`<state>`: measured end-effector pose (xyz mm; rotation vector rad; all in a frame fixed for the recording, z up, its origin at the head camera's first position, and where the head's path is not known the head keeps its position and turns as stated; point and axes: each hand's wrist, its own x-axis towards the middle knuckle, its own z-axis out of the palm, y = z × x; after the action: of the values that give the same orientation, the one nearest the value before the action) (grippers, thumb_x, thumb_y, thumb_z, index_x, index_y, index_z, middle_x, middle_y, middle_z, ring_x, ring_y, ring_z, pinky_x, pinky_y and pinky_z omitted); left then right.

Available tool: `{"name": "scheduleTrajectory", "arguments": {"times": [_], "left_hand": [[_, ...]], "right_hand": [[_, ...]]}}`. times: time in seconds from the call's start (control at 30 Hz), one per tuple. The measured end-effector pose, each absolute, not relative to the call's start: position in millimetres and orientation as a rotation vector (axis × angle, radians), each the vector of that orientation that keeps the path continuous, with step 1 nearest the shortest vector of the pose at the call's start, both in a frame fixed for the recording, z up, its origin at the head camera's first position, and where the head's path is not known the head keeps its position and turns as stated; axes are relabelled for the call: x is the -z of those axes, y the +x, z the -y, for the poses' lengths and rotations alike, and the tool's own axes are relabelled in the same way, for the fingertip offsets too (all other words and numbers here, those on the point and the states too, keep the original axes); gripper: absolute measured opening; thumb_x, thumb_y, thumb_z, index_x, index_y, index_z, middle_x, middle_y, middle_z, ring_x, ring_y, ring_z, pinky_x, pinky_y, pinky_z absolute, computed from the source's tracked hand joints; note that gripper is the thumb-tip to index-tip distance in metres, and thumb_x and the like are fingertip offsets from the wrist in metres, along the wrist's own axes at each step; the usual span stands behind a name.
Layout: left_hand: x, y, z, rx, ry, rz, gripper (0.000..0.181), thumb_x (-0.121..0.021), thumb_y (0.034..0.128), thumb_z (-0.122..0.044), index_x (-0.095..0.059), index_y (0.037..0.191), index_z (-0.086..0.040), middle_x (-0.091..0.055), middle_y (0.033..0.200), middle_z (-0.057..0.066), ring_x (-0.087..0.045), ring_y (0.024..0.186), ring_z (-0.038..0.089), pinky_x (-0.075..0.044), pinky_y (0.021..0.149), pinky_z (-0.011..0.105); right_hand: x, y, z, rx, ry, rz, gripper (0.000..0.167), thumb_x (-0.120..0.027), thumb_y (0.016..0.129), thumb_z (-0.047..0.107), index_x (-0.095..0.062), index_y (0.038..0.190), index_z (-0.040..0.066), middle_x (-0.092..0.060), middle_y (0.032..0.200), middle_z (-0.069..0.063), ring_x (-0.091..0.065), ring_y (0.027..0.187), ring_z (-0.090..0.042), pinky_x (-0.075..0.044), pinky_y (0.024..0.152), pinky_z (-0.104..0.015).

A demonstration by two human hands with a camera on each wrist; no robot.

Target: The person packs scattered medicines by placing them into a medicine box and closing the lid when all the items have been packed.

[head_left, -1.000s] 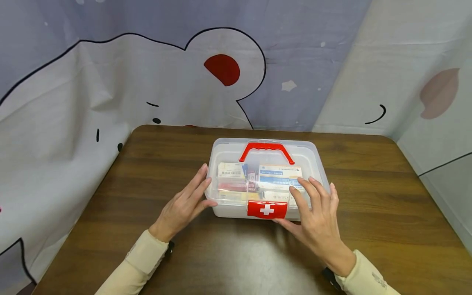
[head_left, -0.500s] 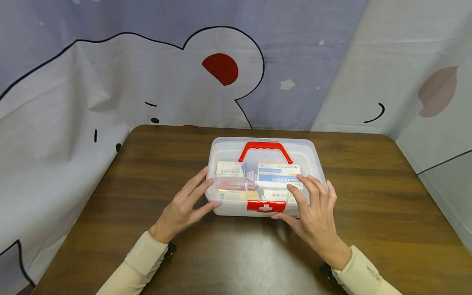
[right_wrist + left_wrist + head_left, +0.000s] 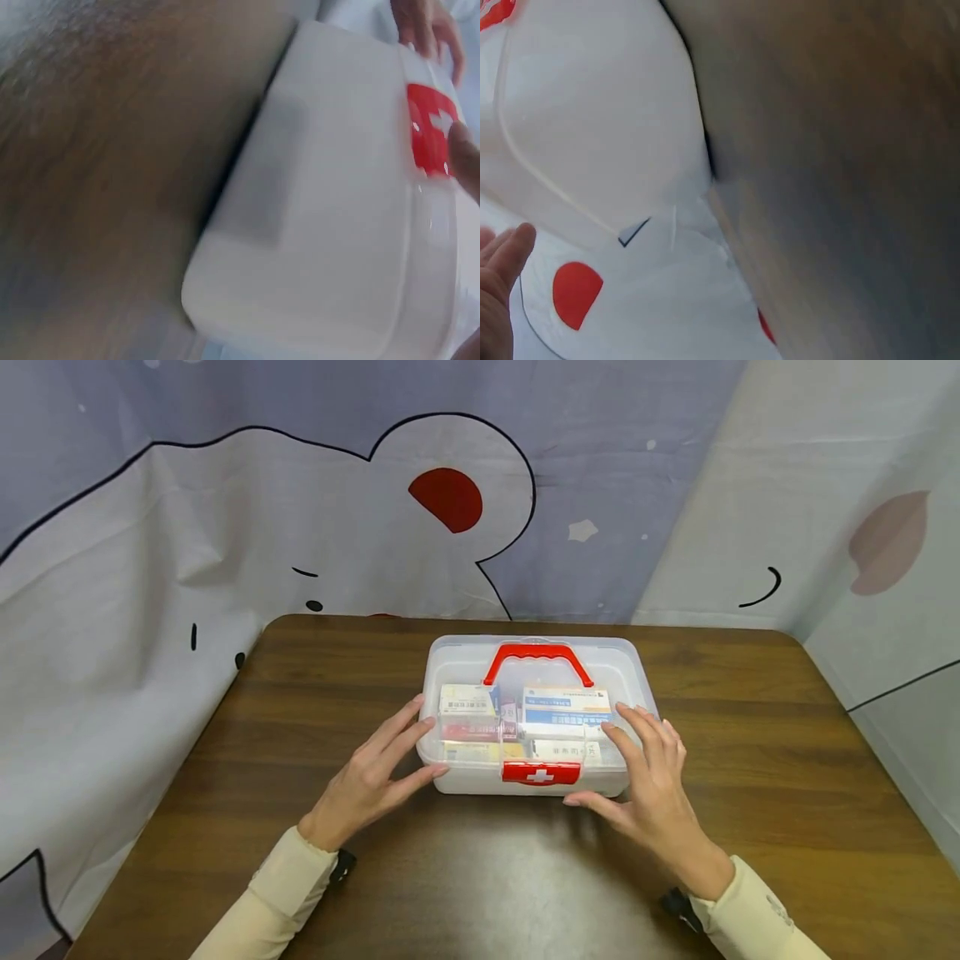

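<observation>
A clear-lidded first-aid box [image 3: 457, 782] stands on the table, its lid down. Its red handle [image 3: 536, 650] lies flat on the lid, and a red latch with a white cross [image 3: 541, 772] sits folded against the front. Several medicine packets [image 3: 566, 706] show through the lid. My left hand [image 3: 371, 777] is at the box's left side, fingertips by the lid edge and fingers extended. At the front right corner, my right hand [image 3: 652, 785] has its fingers spread over the lid and its thumb in front, right of the latch. Whether those fingertips touch cannot be told.
The brown wooden table [image 3: 315, 693] surrounds the box. Behind it hangs a cartoon-printed curtain [image 3: 337, 518], meeting the table's back edge. More of the curtain runs along the left and right sides.
The red latch has tilted down flat against the box front. My right thumb and fingers have drawn off it to the right. The box sits slightly higher in view.
</observation>
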<state>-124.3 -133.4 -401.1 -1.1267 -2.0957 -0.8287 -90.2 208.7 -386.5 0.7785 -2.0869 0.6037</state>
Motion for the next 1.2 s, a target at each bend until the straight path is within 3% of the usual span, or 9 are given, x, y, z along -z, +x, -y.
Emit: {"name": "scheduleTrajectory", "arguments": {"times": [0.17,0.33,0.57,0.7,0.87,1.03,1.2], "left_hand": [[398.7,-124.3,146.5,0.807,-1.127,2.205,0.070,-0.071,0.0764,-0.039,-0.047,0.133,-0.005,-0.039,0.140,0.017,-0.048,0.120,0.029,-0.040,0.096,0.028],[397.5,-126.1,162.2,0.677,-1.062,2.348,0.073,-0.060,0.0810,-0.052,-0.040,0.139,-0.011,-0.028,0.148,0.012,-0.043,0.125,0.029,-0.043,0.093,0.041],[397.0,-133.9,192.5,0.453,-0.874,2.535,0.072,-0.054,0.0844,-0.054,-0.032,0.144,-0.019,-0.016,0.152,0.009,-0.023,0.137,0.026,-0.011,0.108,0.056],[399.4,-137.6,214.6,0.378,-0.749,2.613,0.072,-0.055,0.0847,-0.051,-0.029,0.145,-0.022,-0.011,0.153,0.009,-0.015,0.139,0.027,-0.004,0.107,0.058],[403.8,-135.6,235.6,0.301,-0.625,2.742,0.069,-0.050,0.0888,-0.049,-0.021,0.147,-0.024,0.000,0.154,0.010,0.001,0.141,0.024,0.000,0.108,0.056],[409.5,-130.3,248.6,0.192,-0.548,2.848,0.068,-0.043,0.0896,-0.055,-0.016,0.147,-0.030,0.009,0.153,0.009,0.011,0.139,0.023,0.008,0.108,0.053],[415.2,-127.2,263.5,0.093,-0.520,2.891,0.067,-0.040,0.0889,-0.059,-0.017,0.146,-0.033,0.012,0.152,0.008,0.010,0.139,0.025,0.012,0.107,0.052]], "right_hand": [[373.9,-90.3,-224.7,-0.795,0.790,2.031,0.084,-0.070,0.068,0.056,-0.050,0.115,-0.011,-0.045,0.125,-0.031,-0.036,0.118,-0.045,-0.024,0.103,-0.044],[355.0,-90.2,-244.9,-0.915,0.710,2.075,0.084,-0.069,0.070,0.052,-0.049,0.115,-0.015,-0.043,0.127,-0.031,-0.036,0.118,-0.044,-0.025,0.103,-0.032],[354.9,-98.0,-284.2,-0.944,0.586,2.158,0.073,-0.059,0.083,0.047,-0.046,0.123,-0.013,-0.042,0.130,-0.030,-0.037,0.124,-0.035,-0.025,0.104,-0.022],[367.4,-108.9,-313.3,-0.782,0.579,2.197,0.069,-0.050,0.089,0.048,-0.044,0.127,-0.010,-0.038,0.134,-0.028,-0.035,0.122,-0.042,-0.027,0.104,-0.039],[373.7,-116.7,-346.2,-0.578,0.521,2.326,0.071,-0.045,0.090,0.053,-0.041,0.133,-0.004,-0.032,0.141,-0.024,-0.031,0.119,-0.051,-0.023,0.096,-0.062],[376.9,-121.5,-372.0,-0.501,0.449,2.535,0.061,-0.049,0.093,0.040,-0.033,0.140,0.005,-0.026,0.144,-0.023,-0.026,0.125,-0.051,-0.014,0.098,-0.066],[379.8,-123.2,-387.4,-0.409,0.390,2.743,0.064,-0.049,0.094,0.033,-0.020,0.146,0.008,-0.016,0.148,-0.023,-0.012,0.134,-0.046,-0.001,0.102,-0.064]]}}
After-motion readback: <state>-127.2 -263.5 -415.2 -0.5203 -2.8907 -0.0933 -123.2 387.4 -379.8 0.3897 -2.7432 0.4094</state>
